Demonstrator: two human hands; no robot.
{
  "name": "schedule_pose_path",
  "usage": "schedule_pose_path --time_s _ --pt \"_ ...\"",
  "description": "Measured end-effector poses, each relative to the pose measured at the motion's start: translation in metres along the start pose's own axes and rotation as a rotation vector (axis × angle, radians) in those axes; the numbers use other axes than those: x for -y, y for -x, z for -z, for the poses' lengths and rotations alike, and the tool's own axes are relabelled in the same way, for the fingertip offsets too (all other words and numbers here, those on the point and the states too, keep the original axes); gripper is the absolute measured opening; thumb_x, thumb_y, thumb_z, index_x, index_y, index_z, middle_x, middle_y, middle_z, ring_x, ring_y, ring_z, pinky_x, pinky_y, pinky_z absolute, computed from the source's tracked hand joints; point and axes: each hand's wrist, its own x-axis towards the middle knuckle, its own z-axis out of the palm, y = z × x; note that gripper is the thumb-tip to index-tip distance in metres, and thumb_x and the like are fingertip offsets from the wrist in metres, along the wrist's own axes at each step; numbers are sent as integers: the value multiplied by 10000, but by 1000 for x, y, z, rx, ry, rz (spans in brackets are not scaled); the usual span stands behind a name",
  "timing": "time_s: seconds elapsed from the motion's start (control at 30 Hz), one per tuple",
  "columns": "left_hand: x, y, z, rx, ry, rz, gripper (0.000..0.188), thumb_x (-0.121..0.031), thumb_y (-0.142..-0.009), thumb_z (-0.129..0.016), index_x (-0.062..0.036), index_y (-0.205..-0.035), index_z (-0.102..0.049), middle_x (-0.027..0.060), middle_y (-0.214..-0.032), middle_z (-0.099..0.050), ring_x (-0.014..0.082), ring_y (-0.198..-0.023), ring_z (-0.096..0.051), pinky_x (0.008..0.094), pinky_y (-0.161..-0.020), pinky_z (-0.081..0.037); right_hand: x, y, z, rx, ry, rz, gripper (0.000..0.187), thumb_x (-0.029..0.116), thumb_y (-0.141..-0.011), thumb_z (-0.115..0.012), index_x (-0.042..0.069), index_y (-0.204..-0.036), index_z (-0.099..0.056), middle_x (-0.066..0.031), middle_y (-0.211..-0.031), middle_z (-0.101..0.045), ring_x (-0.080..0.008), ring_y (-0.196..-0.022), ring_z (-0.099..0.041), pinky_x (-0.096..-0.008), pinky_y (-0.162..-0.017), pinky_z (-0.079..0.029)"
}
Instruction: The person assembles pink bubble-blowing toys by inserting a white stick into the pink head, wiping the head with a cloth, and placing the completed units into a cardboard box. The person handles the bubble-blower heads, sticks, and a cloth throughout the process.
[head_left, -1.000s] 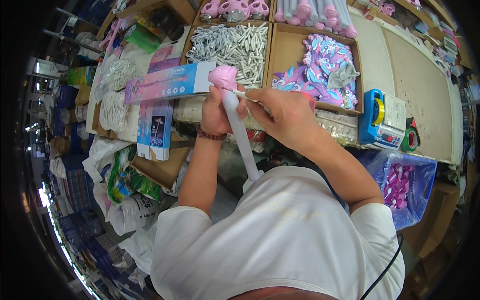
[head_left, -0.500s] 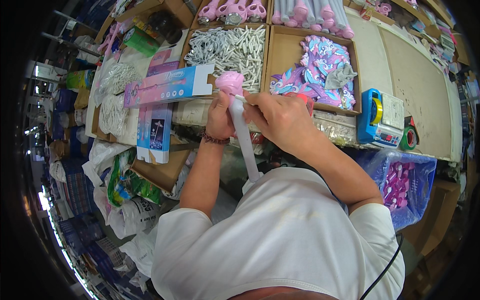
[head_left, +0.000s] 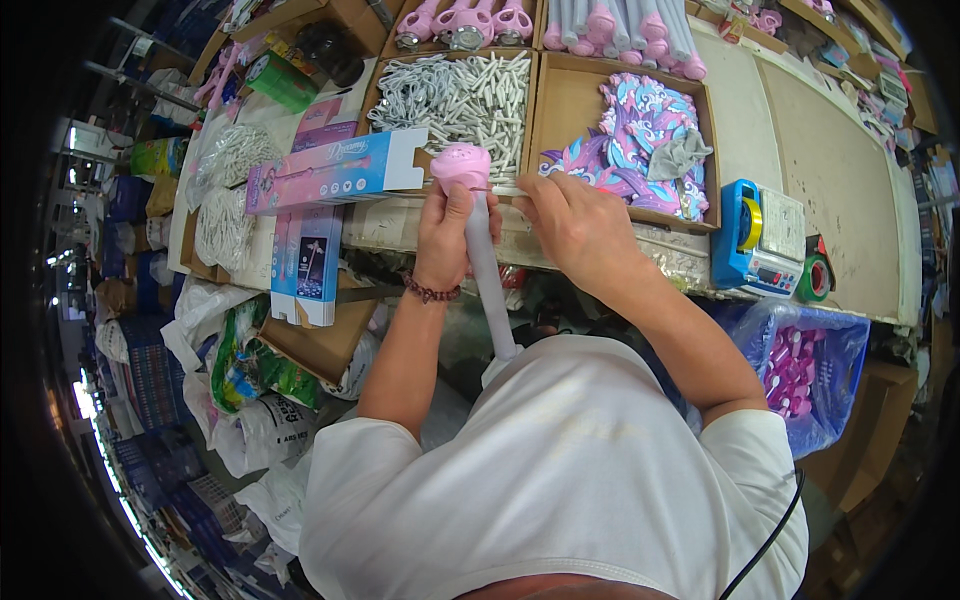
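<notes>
My left hand (head_left: 443,238), a beaded bracelet at its wrist, is closed round the neck of a toy wand just under its pink head (head_left: 460,165). The wand's pale grey tube (head_left: 485,265) slants down until its lower end meets my shirt. To the right of the neck, my right hand (head_left: 585,230) pinches a thin white cord piece (head_left: 506,190) between thumb and fingers. That piece runs level toward the wand's neck; how it joins there is too small to tell. Beyond my hands lie many white cords (head_left: 450,95) in a cardboard box.
Printed wand cartons (head_left: 340,172) lie at left. A shallow cardboard tray (head_left: 565,110) holds purple-blue wing-shaped pieces (head_left: 645,120). Farther back are pink wand parts (head_left: 470,25). At right stand a blue tape dispenser (head_left: 735,225) and a scale (head_left: 778,225), above a blue-lined bin (head_left: 835,375).
My right hand has shifted right, away from the wand's neck, with the white piece now stretched level between them. The wand has turned slightly more upright in my left hand.
</notes>
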Motion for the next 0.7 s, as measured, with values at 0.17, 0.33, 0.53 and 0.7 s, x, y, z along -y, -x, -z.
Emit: schedule_pose_path --time_s 0.17,0.33,0.53,0.7 --pt "0 4 -4 36 -95 -25 423 -447 -969 -488 -61 -1138 -457 76 -890 -594 161 -671 -581 311 -567 -494 -5 4 1 68 45 -25 121 145 -833 -666 74 -897 -593 -71 -712 -549 -244 -617 -596 -369 -478 -450" --pt "-1 6 -10 3 -135 -69 383 -362 -965 -546 -46 -1162 -460 45 -852 -575 113 -634 -555 264 -565 -485 -8 11 -2 188 -50 -195 115 169 -870 -626 62 -894 -590 -100 -740 -597 -298 -650 -609 -408 -502 -454" --pt "4 7 -7 49 -243 -89 389 -374 -968 -536 -55 -1176 -454 39 -903 -570 106 -678 -561 259 -566 -479 -10 20 -2 187 22 -122 115 166 -867 -627 60 -893 -590 -99 -777 -627 -296 -641 -618 -400 -507 -459" --pt "0 11 -22 92 -299 -71 342 -274 -963 -569 -25 -1174 -468 26 -871 -568 84 -654 -538 234 -571 -457 -14 25 -8 86 -12 -21 143 197 -878 -610 85 -810 -551 -76 -655 -568 -271 -574 -590 -401 -464 -439"
